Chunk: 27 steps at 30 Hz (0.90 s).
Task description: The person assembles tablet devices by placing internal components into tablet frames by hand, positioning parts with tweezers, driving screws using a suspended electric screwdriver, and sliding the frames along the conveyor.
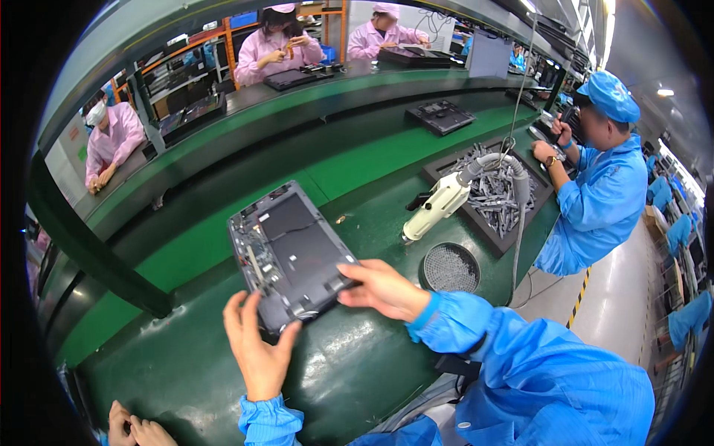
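Note:
An opened black laptop base (pixel 301 241), its circuit board and inner bays exposed, lies at an angle over the green workbench in front of me. My right hand (pixel 383 290) pinches its near right edge, thumb on top and fingers lower down. Around the near left corner my left hand (pixel 259 346) is spread, fingertips at the side edge and thumb by the near edge. Its fingers are curved and apart; whether they press on the casing is hard to see. A cream electric screwdriver (pixel 439 204) hangs to the right of the laptop base.
A round dish of small screws (pixel 450 267) sits near my right forearm. Beyond it, a black tray (pixel 532 215) holds many grey plastic pieces. Another laptop base (pixel 440 117) lies farther back. A co-worker in blue (pixel 602 186) works at right; another person's hands (pixel 137 427) show lower left.

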Each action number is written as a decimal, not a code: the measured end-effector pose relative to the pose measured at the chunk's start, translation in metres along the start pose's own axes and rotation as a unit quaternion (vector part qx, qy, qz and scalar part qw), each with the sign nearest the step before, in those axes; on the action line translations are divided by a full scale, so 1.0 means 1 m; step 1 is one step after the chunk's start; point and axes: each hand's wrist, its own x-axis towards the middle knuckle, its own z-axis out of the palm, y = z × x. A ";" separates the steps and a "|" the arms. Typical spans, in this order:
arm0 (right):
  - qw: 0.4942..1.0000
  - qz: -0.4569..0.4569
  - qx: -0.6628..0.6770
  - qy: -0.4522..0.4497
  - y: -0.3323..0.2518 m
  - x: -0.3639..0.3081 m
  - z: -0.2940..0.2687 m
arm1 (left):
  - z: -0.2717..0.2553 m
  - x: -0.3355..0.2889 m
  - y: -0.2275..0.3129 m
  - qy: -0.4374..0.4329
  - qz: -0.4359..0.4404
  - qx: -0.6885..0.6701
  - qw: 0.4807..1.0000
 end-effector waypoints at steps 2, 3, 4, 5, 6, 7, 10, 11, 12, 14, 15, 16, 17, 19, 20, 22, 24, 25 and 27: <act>0.998 0.019 0.061 0.002 -0.022 0.033 0.043 | -0.030 0.030 -0.001 0.083 -0.021 0.029 0.996; 0.998 0.002 0.064 0.013 -0.026 0.051 0.058 | -0.036 0.035 -0.001 0.099 -0.049 -0.007 0.994; 0.997 -0.015 0.068 0.023 -0.028 0.069 0.070 | -0.037 0.038 -0.002 0.116 -0.077 -0.043 0.989; 0.996 -0.032 0.078 0.038 -0.030 0.087 0.080 | -0.035 0.037 -0.007 0.117 -0.070 -0.044 0.990; 0.995 -0.037 0.087 0.034 -0.032 0.106 0.088 | -0.034 0.037 -0.012 0.121 -0.062 -0.041 0.990; 0.995 -0.043 0.085 0.032 -0.036 0.123 0.095 | -0.033 0.037 -0.012 0.112 -0.068 -0.055 0.990; 0.991 -0.086 0.099 0.018 -0.045 0.168 0.103 | -0.021 0.037 -0.016 0.081 -0.068 -0.071 0.992; 0.989 -0.108 0.097 0.013 -0.049 0.180 0.094 | -0.018 0.040 -0.008 0.076 -0.056 -0.069 0.993; 0.991 -0.112 0.064 -0.025 -0.047 0.181 0.095 | -0.018 0.038 -0.008 0.074 -0.055 -0.061 0.994; 0.990 -0.133 0.042 0.000 -0.035 0.154 0.120 | -0.022 0.031 -0.020 0.082 -0.065 -0.042 0.994; 0.989 -0.140 0.035 -0.015 -0.038 0.139 0.112 | -0.021 0.033 -0.014 0.073 -0.061 -0.049 0.994; 0.989 -0.143 0.028 -0.030 -0.037 0.125 0.101 | -0.020 0.033 -0.010 0.061 -0.061 -0.054 0.995; 0.992 -0.120 0.015 -0.044 -0.031 0.101 0.100 | -0.019 0.032 -0.012 0.063 -0.057 -0.053 0.995; 0.988 -0.132 -0.033 -0.077 -0.019 0.042 0.098 | -0.026 0.026 -0.019 0.045 -0.072 -0.046 0.995; 0.978 -0.167 -0.069 -0.099 -0.015 0.015 0.093 | -0.028 0.026 -0.019 0.030 -0.079 -0.044 0.995; 0.954 -0.265 -0.129 -0.061 -0.018 -0.024 0.072 | -0.020 0.028 -0.025 0.027 -0.045 -0.041 0.998; 0.913 -0.376 -0.119 0.101 -0.033 -0.049 0.048 | -0.006 0.033 -0.033 0.028 0.013 -0.037 0.999; 0.879 -0.413 -0.122 0.204 -0.036 -0.042 0.011 | 0.018 0.046 -0.038 0.008 0.008 -0.073 0.997; 0.811 -0.507 -0.058 0.286 -0.051 -0.068 -0.028 | -0.012 0.039 -0.016 0.041 0.049 -0.022 0.998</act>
